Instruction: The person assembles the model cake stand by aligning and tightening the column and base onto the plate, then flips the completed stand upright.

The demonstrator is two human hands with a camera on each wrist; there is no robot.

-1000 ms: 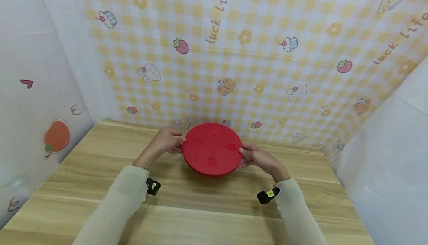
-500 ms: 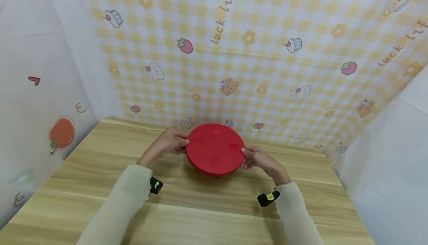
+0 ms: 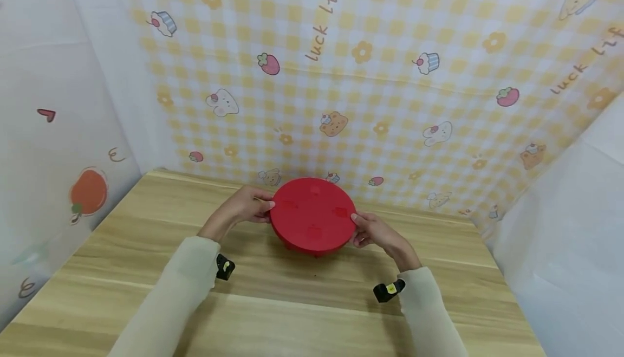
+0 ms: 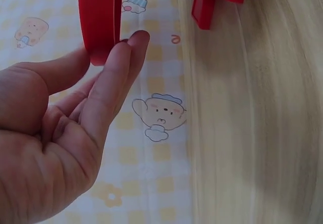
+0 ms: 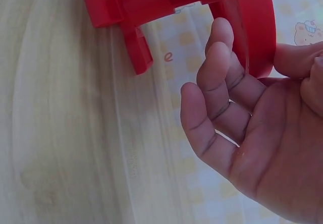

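A red round-topped stand (image 3: 312, 216) is near the back of the wooden table, its disc tipped towards the head camera. Faint square marks show on the disc. Below the disc, the right wrist view shows a red post (image 5: 146, 2) and splayed feet (image 5: 137, 50). Whether these touch the table I cannot tell. My left hand (image 3: 246, 205) pinches the disc's left rim (image 4: 98, 22), thumb on top and fingers beneath. On the opposite side my right hand (image 3: 375, 231) grips the rim (image 5: 257, 27) between thumb and fingers, with the other fingers loosely bent under it.
A yellow checked cloth (image 3: 292, 97) with printed cartoons hangs right behind the stand. White sheets stand at the left (image 3: 44, 156) and right (image 3: 565, 227). The wooden table (image 3: 273, 319) stretches in front, under both sleeves. Each wrist wears a small black camera (image 3: 388, 291).
The head view has shifted slightly. Both hands keep their hold on the stand's rim, and a bit more of its underside shows below the disc's front edge.
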